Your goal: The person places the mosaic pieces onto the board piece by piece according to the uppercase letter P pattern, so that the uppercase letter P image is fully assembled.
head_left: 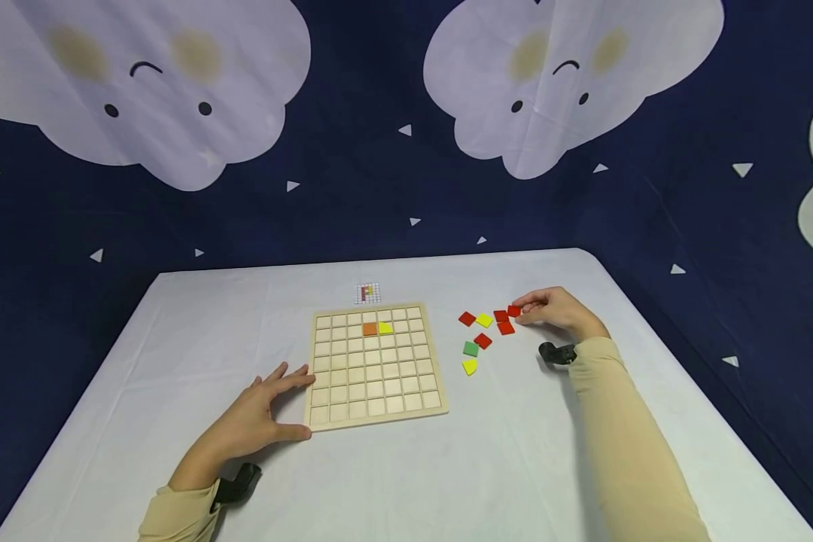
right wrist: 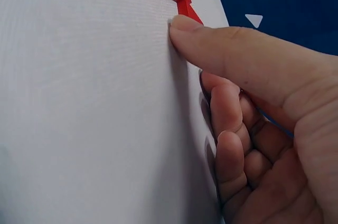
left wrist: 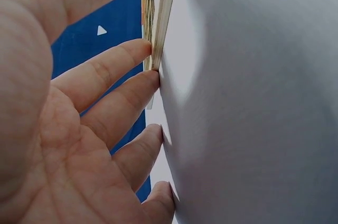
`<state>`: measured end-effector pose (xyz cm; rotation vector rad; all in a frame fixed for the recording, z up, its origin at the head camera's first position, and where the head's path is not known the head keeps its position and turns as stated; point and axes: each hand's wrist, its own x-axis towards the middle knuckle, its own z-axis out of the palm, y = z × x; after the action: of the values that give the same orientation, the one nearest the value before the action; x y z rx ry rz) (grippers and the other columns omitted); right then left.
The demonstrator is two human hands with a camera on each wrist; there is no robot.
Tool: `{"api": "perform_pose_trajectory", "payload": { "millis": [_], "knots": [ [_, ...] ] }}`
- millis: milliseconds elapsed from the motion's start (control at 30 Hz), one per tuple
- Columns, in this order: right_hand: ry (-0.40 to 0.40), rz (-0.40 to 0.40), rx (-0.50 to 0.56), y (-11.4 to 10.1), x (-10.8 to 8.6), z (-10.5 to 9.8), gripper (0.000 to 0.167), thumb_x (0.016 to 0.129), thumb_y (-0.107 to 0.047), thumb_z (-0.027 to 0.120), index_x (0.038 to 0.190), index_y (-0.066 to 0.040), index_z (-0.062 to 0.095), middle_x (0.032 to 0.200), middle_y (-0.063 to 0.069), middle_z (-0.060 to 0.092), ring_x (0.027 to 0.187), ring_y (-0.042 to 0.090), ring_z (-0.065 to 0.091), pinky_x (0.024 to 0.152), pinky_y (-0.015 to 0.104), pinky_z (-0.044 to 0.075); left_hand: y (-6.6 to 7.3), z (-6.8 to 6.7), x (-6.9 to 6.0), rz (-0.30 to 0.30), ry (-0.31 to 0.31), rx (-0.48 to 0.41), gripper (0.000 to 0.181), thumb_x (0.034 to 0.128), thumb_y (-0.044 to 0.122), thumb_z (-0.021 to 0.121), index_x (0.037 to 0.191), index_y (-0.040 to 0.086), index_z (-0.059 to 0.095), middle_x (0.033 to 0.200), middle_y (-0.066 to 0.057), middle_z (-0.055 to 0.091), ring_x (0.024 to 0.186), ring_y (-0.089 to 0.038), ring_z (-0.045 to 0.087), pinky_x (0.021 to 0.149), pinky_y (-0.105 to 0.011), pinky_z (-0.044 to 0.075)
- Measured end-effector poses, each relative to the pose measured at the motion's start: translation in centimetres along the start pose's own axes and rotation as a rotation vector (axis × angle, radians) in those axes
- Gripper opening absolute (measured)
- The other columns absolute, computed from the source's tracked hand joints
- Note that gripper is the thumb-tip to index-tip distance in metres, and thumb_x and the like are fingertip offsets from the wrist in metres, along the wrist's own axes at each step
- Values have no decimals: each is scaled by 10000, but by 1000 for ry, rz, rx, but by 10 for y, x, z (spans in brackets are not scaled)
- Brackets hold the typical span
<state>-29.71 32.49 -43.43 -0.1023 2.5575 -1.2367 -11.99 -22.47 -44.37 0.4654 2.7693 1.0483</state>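
Note:
A wooden grid board [head_left: 376,370] lies on the table, with an orange square tile [head_left: 369,329] and a yellow tile [head_left: 385,328] side by side in its upper cells. My left hand [head_left: 260,414] is spread at the board's left side, thumb at the near corner and fingertips against the edge. In the left wrist view, its fingers [left wrist: 119,102] are nearly straight. To the right of the board, my right hand [head_left: 557,310] pinches a red tile [head_left: 514,310] between thumb and forefinger at the table surface. Its other fingers are curled in the right wrist view. Other red tiles [head_left: 506,328] lie against it.
Left of the right hand are more loose tiles: red [head_left: 467,319], yellow [head_left: 484,320], another red [head_left: 483,341], green [head_left: 470,348] and a yellow one with a rounded edge [head_left: 470,366]. A small pattern card [head_left: 367,293] lies behind the board. Dark cloud-print fabric [head_left: 359,150] hangs behind the white table [head_left: 501,467].

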Motion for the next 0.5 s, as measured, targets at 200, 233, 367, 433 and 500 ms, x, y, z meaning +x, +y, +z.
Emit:
{"api": "perform_pose_trajectory", "payload": {
  "millis": [200, 233, 367, 433, 500],
  "knots": [
    [27, 26, -41, -2, 3, 2, 448, 917, -184, 852, 1321, -22, 746, 912, -80, 673, 888, 124, 554, 760, 194, 478, -1, 0, -1, -4, 4, 10, 841, 740, 309, 989, 1475, 102, 639, 1660, -169, 495, 1613, -539, 244, 1244, -825, 111],
    [31, 29, -45, -2, 4, 3, 442, 916, -186, 853, 1315, -26, 751, 908, -78, 677, 892, 135, 556, 762, 200, 477, -1, -1, -1, -4, 4, 11, 841, 740, 307, 989, 1476, 101, 639, 1660, -169, 495, 1614, -539, 243, 1244, -825, 111],
    [53, 16, -62, -3, 5, 3, 436, 923, -185, 849, 1318, -27, 753, 952, -40, 731, 935, 160, 574, 822, 221, 484, -1, -1, 0, 0, 6, 7, 840, 739, 300, 990, 1474, 97, 640, 1659, -175, 494, 1612, -546, 240, 1238, -832, 107],
    [58, 7, -78, -3, 4, 3, 429, 931, -194, 841, 1318, -31, 756, 1019, 2, 762, 957, 168, 583, 847, 227, 480, -1, -1, 1, 1, 2, 4, 840, 740, 305, 990, 1474, 97, 641, 1659, -176, 494, 1612, -548, 237, 1238, -834, 105],
    [66, 3, -112, -2, 2, 3, 419, 941, -225, 830, 1315, -48, 762, 1096, 29, 775, 982, 174, 574, 857, 226, 474, 0, -1, 1, 5, -2, 5, 839, 743, 310, 988, 1476, 94, 640, 1658, -180, 493, 1610, -551, 238, 1237, -834, 106]
  ]
}}
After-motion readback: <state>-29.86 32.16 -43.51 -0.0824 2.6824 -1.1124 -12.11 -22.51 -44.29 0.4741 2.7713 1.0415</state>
